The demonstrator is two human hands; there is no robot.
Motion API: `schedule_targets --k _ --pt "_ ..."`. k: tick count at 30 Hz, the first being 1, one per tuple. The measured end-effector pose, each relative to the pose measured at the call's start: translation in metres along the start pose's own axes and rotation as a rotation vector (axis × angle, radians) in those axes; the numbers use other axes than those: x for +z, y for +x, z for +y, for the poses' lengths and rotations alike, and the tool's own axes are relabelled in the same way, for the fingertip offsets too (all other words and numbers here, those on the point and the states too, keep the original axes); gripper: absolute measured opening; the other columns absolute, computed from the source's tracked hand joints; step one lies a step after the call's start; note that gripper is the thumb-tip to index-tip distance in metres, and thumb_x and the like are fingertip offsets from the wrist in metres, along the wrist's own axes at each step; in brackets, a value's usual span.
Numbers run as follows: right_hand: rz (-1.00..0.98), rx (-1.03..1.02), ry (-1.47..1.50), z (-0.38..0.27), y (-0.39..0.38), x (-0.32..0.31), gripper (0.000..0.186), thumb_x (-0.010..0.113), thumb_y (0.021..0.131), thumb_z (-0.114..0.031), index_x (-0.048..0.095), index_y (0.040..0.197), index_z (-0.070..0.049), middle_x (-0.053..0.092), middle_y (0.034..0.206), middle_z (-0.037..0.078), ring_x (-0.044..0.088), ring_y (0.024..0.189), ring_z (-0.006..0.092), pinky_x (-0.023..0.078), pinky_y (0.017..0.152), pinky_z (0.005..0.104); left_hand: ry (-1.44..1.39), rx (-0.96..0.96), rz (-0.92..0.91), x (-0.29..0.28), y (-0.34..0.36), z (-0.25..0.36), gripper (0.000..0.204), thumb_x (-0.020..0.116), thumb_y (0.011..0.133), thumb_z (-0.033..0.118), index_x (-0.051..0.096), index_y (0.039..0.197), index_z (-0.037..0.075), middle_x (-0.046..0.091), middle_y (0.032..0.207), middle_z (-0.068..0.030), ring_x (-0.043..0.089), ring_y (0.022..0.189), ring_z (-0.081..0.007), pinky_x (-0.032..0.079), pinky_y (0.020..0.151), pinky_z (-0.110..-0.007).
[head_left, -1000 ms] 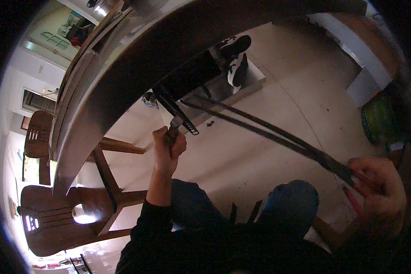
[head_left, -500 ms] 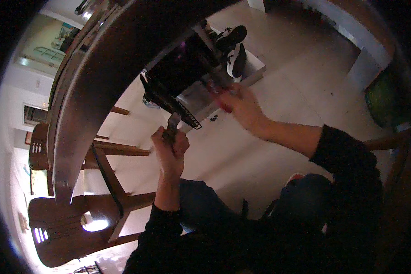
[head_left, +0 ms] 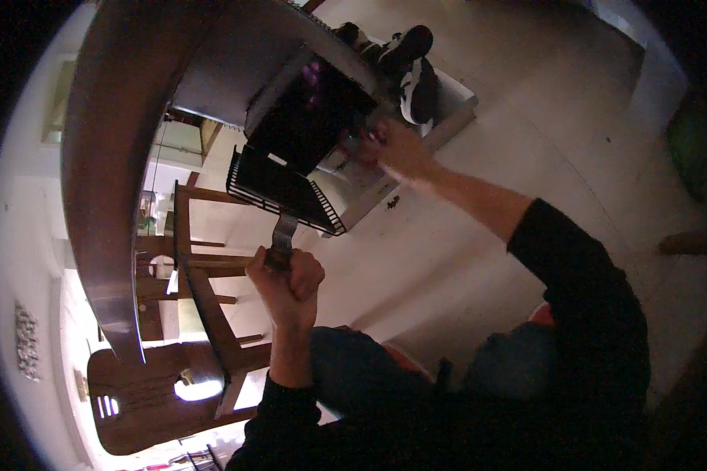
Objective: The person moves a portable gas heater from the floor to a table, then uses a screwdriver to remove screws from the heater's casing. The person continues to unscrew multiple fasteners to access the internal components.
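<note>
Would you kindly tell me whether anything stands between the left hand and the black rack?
Only the handle gripped in the left hand: its metal end appears to meet the near edge of the black rack. Nothing else visible stands between them.

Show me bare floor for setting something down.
Bare floor lies between left forearm and right forearm, from dark specks down to knees; also right of that forearm toward the green container. Crowded: around the black rack, left hand, right hand and shoes.

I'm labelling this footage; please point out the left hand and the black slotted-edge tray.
Left hand (head_left: 288,282), head view: middle of the fist.
Black slotted-edge tray (head_left: 281,185), head view: its dark panel.
</note>
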State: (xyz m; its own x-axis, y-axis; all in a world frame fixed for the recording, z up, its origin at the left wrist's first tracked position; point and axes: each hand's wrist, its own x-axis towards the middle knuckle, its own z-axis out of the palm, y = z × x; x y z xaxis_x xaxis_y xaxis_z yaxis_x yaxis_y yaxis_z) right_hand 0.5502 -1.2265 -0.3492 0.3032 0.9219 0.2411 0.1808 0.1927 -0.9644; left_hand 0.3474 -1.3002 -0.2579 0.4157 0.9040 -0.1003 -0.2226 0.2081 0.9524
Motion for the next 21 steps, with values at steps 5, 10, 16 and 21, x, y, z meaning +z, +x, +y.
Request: schedule_targets --k 5,10,16,21 --pt "-0.026 0.045 -0.181 0.029 0.033 -0.019 0.034 0.049 0.076 -0.032 0.054 0.08 0.001 0.056 0.074 0.016 0.055 0.062 0.03 0.043 0.059 0.0379 -0.113 -0.014 0.157 0.013 0.001 -0.008 0.051 0.028 0.079 0.047 0.023 0.042 0.012 0.019 0.039 0.0023 0.019 0.037 -0.01 0.016 0.039 -0.024" --pt "0.635 -0.43 -0.02 0.055 0.01 -0.014 0.018 0.046 0.08 -0.019 0.051 0.084 -0.002 0.05 0.078 0.012 0.051 0.07 0.0242 0.043 0.065 0.031 -0.12 -0.038 0.303 0.022 -0.001 -0.009 0.051 0.027 0.079 0.047 0.027 0.042 0.012 0.021 0.038 0.0022 0.019 0.036 -0.0094 0.017 0.038 -0.024" --pt "0.778 0.178 0.571 0.124 -0.001 0.017 0.017 0.046 0.08 -0.016 0.043 0.094 -0.006 0.049 0.077 0.006 0.051 0.073 0.0197 0.043 0.062 0.0328 -0.037 0.063 0.147 0.019 0.008 -0.014 0.048 0.029 0.079 0.047 0.034 0.048 0.01 0.023 0.036 0.0018 0.019 0.033 -0.0088 0.019 0.038 -0.024" --pt "0.312 0.073 -0.006 0.168 0.023 0.07 0.017 0.045 0.08 -0.02 0.047 0.09 -0.006 0.055 0.075 0.01 0.053 0.07 0.0204 0.043 0.062 0.0328 -0.019 0.082 0.182 0.017 0.009 -0.02 0.049 0.029 0.077 0.049 0.032 0.046 0.011 0.023 0.036 0.002 0.022 0.036 -0.0102 0.019 0.043 -0.025"
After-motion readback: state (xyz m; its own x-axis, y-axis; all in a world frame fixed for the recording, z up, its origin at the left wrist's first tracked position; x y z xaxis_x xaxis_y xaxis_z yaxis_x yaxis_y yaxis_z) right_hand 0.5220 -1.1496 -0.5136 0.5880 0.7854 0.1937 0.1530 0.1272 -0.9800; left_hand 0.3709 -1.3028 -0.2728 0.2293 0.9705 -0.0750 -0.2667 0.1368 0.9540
